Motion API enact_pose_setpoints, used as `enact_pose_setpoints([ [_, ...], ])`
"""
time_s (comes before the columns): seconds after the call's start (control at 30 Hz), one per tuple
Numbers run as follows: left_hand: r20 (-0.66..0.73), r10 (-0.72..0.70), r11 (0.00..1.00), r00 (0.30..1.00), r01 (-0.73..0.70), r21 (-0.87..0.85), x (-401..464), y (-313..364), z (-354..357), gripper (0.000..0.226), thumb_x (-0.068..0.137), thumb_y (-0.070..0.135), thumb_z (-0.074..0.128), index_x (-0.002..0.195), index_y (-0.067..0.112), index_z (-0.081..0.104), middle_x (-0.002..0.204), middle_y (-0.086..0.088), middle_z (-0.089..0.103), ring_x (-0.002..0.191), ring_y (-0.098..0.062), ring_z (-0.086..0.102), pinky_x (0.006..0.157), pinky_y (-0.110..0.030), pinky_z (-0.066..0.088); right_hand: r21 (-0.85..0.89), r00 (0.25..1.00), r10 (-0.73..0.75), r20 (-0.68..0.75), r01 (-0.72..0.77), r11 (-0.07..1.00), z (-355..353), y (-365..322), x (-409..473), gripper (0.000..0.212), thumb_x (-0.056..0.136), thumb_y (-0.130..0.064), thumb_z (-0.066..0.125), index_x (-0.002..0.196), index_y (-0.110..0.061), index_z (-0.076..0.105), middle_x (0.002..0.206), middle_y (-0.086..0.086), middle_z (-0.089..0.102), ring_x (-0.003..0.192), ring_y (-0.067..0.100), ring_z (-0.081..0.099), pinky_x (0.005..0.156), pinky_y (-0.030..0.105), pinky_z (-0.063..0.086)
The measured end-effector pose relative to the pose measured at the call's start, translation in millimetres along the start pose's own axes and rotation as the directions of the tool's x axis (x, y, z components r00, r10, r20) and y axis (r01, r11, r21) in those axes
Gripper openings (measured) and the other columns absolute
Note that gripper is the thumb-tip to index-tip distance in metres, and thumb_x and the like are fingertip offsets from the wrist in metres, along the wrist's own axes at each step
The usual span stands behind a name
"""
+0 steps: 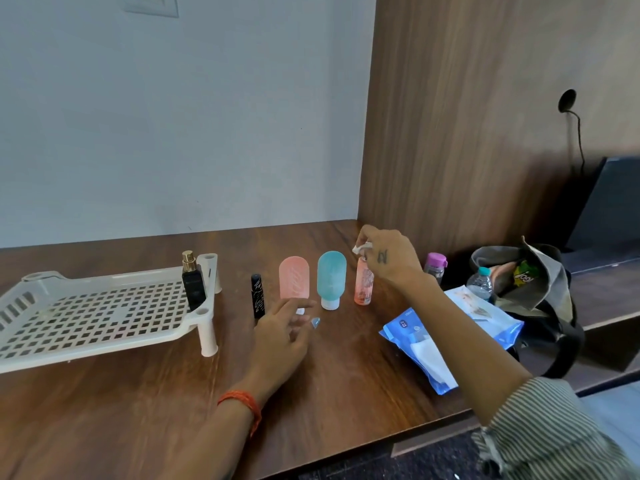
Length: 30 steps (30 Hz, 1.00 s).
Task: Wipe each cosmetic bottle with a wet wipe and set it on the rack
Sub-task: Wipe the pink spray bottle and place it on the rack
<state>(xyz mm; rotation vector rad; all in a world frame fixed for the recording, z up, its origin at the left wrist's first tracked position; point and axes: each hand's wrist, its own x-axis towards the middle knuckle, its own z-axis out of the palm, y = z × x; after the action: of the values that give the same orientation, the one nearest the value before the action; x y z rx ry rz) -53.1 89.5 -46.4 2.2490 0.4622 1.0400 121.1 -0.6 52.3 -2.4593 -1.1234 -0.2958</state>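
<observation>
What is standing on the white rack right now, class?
Only one thing shows on the white rack: a black perfume bottle with a gold cap, upright at its far right corner. The desk under the rack shows only through the grid holes.

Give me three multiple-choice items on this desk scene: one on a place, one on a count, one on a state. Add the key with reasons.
1. Where does the black perfume bottle stand?
A. on the white rack
B. in the grey bag
C. on the wipes packet

2. How many bottles stand on the rack?
A. none
B. one
C. three

3. What is the right hand doing?
A. lying flat on the table
B. pinching a white wipe over the pink spray bottle
C. gripping the teal bottle

Key: 1 A, it stands at the rack's right corner. 2 B, only the perfume bottle is there. 3 B, the wipe shows at its fingertips above the spray bottle.
</observation>
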Motion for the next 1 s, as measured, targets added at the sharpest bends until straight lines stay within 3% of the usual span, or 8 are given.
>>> enact_pose_setpoints([
  [0.17, -0.009, -0.004, 1.0, 1.0, 0.004, -0.014, 0, 1, -1, 0.024, 0.082, 0.006, 0.066, 0.106, 0.009, 0.067, 0.102, -0.007, 0.067, 0.069, -0.004, 0.057, 0.063, 0.003, 0.04, 0.058, 1.0, -0.001, -0.022, 0.003, 0.998, -4, -1, -7, 0.018, 0.089, -0.013, 0.06, 0.106, -0.016, 0.059, 0.106, 0.007, 0.066, 0.087, 0.019, 0.061, 0.088, 0.031, 0.051],
  [0.27, -0.044, -0.019, 0.998, 0.999, 0.016, -0.063, 0, 3, -4, 0.023, 0.08, 0.003, 0.067, 0.102, 0.011, 0.067, 0.078, 0.001, 0.062, 0.057, -0.005, 0.052, 0.058, -0.003, 0.041, 0.117, 0.994, -0.057, -0.088, 0.067, 0.991, -16, -6, -20, 0.014, 0.089, -0.015, 0.06, 0.103, -0.014, 0.061, 0.102, 0.004, 0.066, 0.086, 0.017, 0.061, 0.082, 0.023, 0.049],
  [0.33, -0.066, -0.038, 0.994, 0.997, 0.031, -0.105, 1, 2, -5, 0.023, 0.08, 0.007, 0.069, 0.101, 0.014, 0.067, 0.072, 0.009, 0.059, 0.059, -0.008, 0.055, 0.056, -0.01, 0.044, 0.19, 0.988, -0.118, -0.104, 0.136, 0.972, -21, -14, -34, 0.01, 0.088, -0.016, 0.061, 0.098, -0.016, 0.062, 0.097, 0.001, 0.067, 0.082, 0.014, 0.061, 0.076, 0.02, 0.049],
  [0.47, -0.108, -0.048, 0.969, 0.993, 0.021, -0.245, 2, -2, -6, 0.018, 0.088, 0.021, 0.061, 0.106, 0.023, 0.064, 0.102, -0.002, 0.069, 0.075, -0.011, 0.064, 0.06, -0.021, 0.052, 0.304, 0.959, -0.268, -0.087, 0.282, 0.91, -9, -33, -58, 0.011, 0.079, -0.015, 0.065, 0.083, -0.024, 0.064, 0.082, -0.005, 0.069, 0.072, 0.01, 0.06, 0.064, 0.024, 0.048],
  [0.63, -0.177, -0.035, 0.941, 0.984, -0.027, -0.338, -1, -2, -12, 0.022, 0.086, 0.047, 0.05, 0.107, 0.051, 0.054, 0.103, 0.004, 0.07, 0.082, -0.015, 0.067, 0.059, -0.027, 0.052, 0.357, 0.951, -0.301, -0.07, 0.306, 0.883, 7, -48, -66, 0.009, 0.083, -0.017, 0.063, 0.083, -0.026, 0.062, 0.082, -0.006, 0.067, 0.073, 0.008, 0.058, 0.069, 0.019, 0.045],
  [0.73, -0.174, 0.004, 0.952, 0.985, -0.057, -0.3, -1, -4, -12, 0.033, 0.085, 0.049, 0.051, 0.118, 0.048, 0.054, 0.103, 0.006, 0.069, 0.087, -0.015, 0.068, 0.068, -0.035, 0.059, 0.41, 0.952, -0.29, -0.097, 0.304, 0.86, 9, -52, -67, 0.002, 0.084, -0.023, 0.065, 0.085, -0.022, 0.065, 0.082, -0.005, 0.067, 0.071, 0.004, 0.057, 0.067, 0.01, 0.04],
  [0.83, -0.177, 0.012, 0.958, 0.984, -0.062, -0.279, -1, -7, -13, 0.04, 0.084, 0.05, 0.052, 0.123, 0.043, 0.053, 0.102, 0.007, 0.069, 0.088, -0.014, 0.068, 0.07, -0.039, 0.059, 0.504, 0.961, -0.245, -0.126, 0.275, 0.819, 15, -56, -70, 0.008, 0.085, -0.029, 0.064, 0.085, -0.021, 0.065, 0.077, -0.013, 0.063, 0.072, 0.003, 0.06, 0.068, 0.008, 0.042],
  [1.0, -0.193, 0.013, 0.95, 0.981, -0.073, -0.304, -2, 0, -19, 0.039, 0.082, 0.046, 0.053, 0.12, 0.045, 0.053, 0.106, 0.029, 0.063, 0.09, 0.0, 0.065, 0.069, -0.026, 0.058, 0.639, 0.976, -0.131, -0.176, 0.214, 0.739, 27, -56, -75, 0.013, 0.085, -0.027, 0.065, 0.087, -0.015, 0.068, 0.082, -0.007, 0.068, 0.074, 0.002, 0.063, 0.069, 0.005, 0.046],
])
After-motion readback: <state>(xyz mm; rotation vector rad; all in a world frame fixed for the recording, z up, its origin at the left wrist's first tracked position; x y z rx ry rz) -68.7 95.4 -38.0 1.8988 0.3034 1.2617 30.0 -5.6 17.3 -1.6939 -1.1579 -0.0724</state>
